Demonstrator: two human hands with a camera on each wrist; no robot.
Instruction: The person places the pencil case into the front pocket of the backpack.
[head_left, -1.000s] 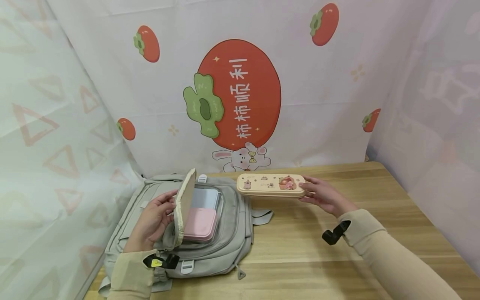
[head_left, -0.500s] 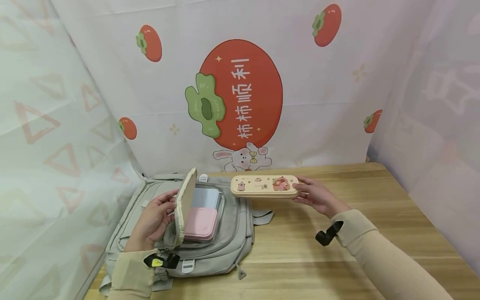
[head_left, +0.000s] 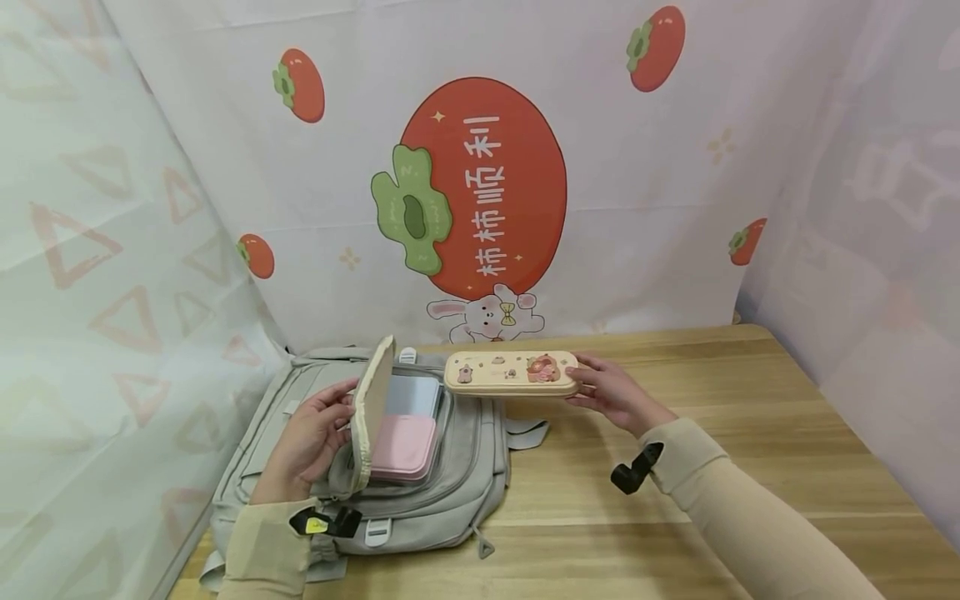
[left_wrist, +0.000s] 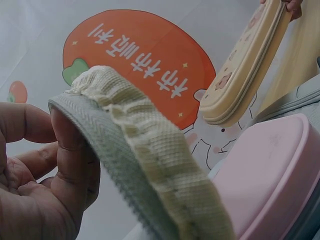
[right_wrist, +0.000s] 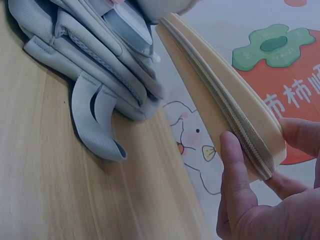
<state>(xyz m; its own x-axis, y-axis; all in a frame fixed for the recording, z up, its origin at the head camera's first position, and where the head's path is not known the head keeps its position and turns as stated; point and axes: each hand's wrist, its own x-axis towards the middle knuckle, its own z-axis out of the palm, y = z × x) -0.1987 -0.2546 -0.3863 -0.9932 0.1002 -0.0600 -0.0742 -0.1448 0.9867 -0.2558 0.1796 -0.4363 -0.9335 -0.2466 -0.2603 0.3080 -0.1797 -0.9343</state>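
Note:
A grey backpack (head_left: 461,492) lies on the wooden table with its front pocket unzipped. My left hand (head_left: 309,433) pinches the edge of the raised pocket flap (head_left: 372,408), whose zipper and cream lining show in the left wrist view. Inside the pocket lie a pink case (head_left: 402,443) and a light blue case (head_left: 412,395). My right hand (head_left: 615,393) holds a cream zippered pencil case (head_left: 506,372) by its right end, with cartoon pictures on top. The pencil case is held up off the table, its left end overlapping the backpack's right edge in the head view.
The wooden table (head_left: 675,517) extends to the right of the backpack. A grey strap (head_left: 527,433) sticks out from the bag's right side, and a triangular zipper pull (head_left: 486,546) hangs near its front. Printed curtains (head_left: 637,208) enclose the back and sides.
My right hand has carried the pencil case leftward, from beside the backpack to over its right edge. The left hand still holds the flap up in the same place.

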